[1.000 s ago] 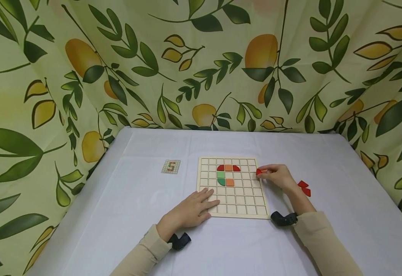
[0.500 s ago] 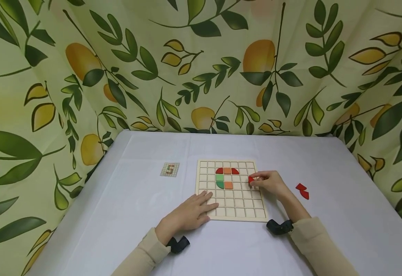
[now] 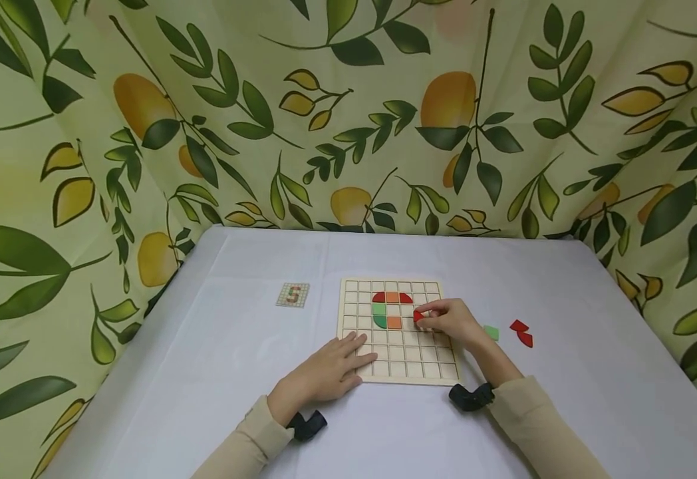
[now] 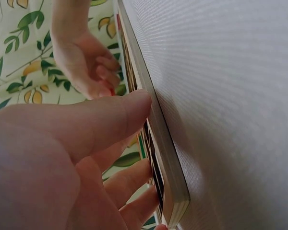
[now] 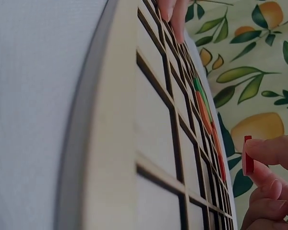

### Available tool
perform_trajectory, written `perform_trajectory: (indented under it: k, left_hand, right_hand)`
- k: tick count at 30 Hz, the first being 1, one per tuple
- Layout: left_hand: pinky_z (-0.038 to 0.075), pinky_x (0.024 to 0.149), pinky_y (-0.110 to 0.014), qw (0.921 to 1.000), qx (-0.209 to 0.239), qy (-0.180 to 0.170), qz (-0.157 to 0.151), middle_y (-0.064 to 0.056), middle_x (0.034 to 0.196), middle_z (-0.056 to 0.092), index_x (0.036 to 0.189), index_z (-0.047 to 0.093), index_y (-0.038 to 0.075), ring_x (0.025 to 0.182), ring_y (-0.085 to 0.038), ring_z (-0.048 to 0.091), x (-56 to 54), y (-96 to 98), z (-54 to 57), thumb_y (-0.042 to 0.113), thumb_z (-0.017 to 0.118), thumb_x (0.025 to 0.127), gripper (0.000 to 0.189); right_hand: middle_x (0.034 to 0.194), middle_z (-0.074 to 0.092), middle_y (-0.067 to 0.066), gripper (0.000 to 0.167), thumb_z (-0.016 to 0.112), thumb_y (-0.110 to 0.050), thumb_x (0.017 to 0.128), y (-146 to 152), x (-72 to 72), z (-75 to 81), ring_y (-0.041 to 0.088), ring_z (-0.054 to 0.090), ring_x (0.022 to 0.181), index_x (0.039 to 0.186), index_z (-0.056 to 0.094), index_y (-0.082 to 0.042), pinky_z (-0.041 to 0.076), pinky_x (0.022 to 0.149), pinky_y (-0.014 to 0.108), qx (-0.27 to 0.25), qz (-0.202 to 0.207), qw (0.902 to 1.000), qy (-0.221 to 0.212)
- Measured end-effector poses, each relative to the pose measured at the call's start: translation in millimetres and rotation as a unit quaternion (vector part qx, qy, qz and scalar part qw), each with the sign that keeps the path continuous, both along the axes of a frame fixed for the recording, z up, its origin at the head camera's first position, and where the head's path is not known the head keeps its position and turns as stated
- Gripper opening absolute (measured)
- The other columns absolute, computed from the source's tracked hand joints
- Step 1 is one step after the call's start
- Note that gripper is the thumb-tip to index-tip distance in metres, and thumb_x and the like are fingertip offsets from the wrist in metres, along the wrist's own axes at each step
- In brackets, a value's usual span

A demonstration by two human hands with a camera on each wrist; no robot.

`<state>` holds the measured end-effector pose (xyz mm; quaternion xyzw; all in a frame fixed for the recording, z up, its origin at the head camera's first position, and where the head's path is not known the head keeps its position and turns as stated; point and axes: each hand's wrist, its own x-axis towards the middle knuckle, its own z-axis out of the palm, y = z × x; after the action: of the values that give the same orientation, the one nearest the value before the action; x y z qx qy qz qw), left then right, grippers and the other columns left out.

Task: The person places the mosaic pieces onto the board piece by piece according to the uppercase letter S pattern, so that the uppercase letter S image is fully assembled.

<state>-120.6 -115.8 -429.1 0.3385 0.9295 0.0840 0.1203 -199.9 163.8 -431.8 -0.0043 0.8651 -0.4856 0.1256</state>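
A square wooden grid board (image 3: 408, 370) lies on the table with several coloured tiles set in its cells. Red quarter-round tiles flank an orange square (image 3: 392, 297) in the upper row. Below them sit a light green square (image 3: 379, 309), a dark green quarter-round (image 3: 380, 322) and another orange square (image 3: 394, 322). My right hand (image 3: 453, 322) pinches a red tile (image 5: 248, 155) between thumb and finger, held above the board's right half. Spread fingers of my left hand (image 3: 330, 366) rest on the board's lower left; its thumb (image 4: 129, 110) lies by the edge.
A small pattern card (image 3: 292, 295) with a coloured figure on a grid lies left of the board. Right of my right wrist lie loose red tiles (image 3: 522, 333) and a light green square tile (image 3: 491, 332). A patterned curtain (image 3: 348, 133) stands behind the white table.
My right hand has carried the red tile leftward from the board's right edge to over its cells. A green tile by the wrist has come into sight. The left hand stays in place.
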Motion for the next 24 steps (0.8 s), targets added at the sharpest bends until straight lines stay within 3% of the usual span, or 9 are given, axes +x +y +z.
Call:
perform_trajectory:
  k: [13, 24]
  left_hand:
    - [0.025, 0.124, -0.045, 0.9997, 0.02, -0.013, 0.011, -0.005, 0.161, 0.029, 0.147, 0.042, 0.028, 0.151, -0.027, 0.024, -2.7, -1.4, 1.4, 0.031, 0.047, 0.1, 0.047]
    - [0.025, 0.124, -0.043, 0.9999, 0.011, -0.009, -0.002, -0.006, 0.161, 0.029, 0.147, 0.042, 0.028, 0.151, -0.027, 0.023, -2.2, -1.3, 0.0, 0.031, 0.048, 0.1, 0.047]
  right_hand:
    - [0.059, 0.042, -0.005, 0.034, 0.078, -0.012, 0.078, -14.5, -5.9, -0.4, 0.01, 0.04, 0.062, 0.108, 0.071, 0.003, 0.034, 0.056, 0.021, -0.006, 0.005, 1.0, 0.002]
    - [0.06, 0.043, -0.004, 0.032, 0.076, -0.009, 0.079, -17.4, -7.1, -3.8, 0.013, 0.039, 0.065, 0.108, 0.071, 0.003, 0.034, 0.06, 0.023, 0.008, 0.013, 0.9998, -0.009]
